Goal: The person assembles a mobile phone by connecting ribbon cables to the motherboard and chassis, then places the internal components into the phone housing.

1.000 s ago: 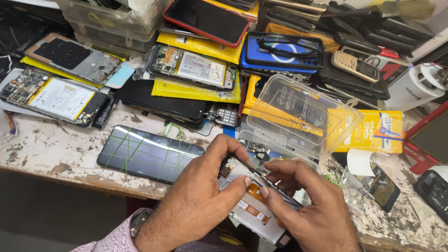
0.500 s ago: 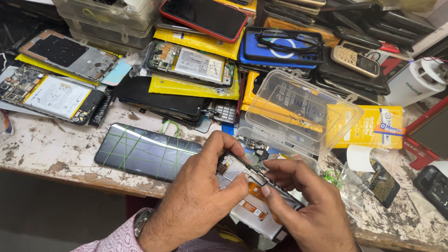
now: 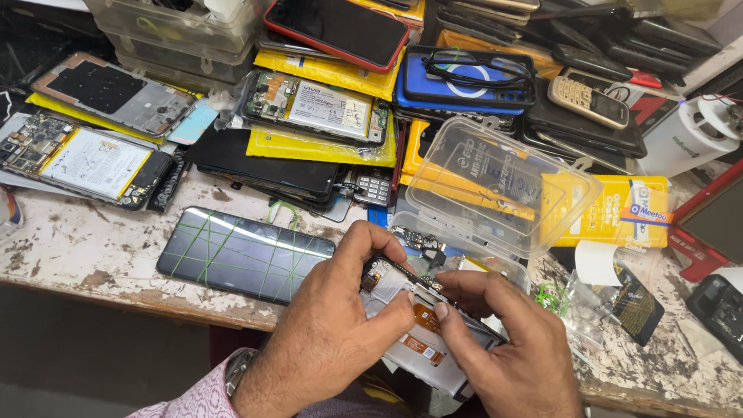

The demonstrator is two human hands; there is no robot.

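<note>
Both the left hand (image 3: 325, 348) and right hand (image 3: 511, 356) pinch the opened phone (image 3: 422, 333), its long axis running down-right between their fingers.

Phone repair workshop. Worn white paint-chipped wooden workbench (image 3: 93, 255). From 9 to 3 o'clock: heaped opened smartphones with exposed white batteries (image 3: 85, 159), black glass screen panel with green lines (image 3: 244, 254), clear plastic hinged parts box (image 3: 495, 186), beige keypad phone (image 3: 587, 102), yellow packets (image 3: 325, 147).
</note>
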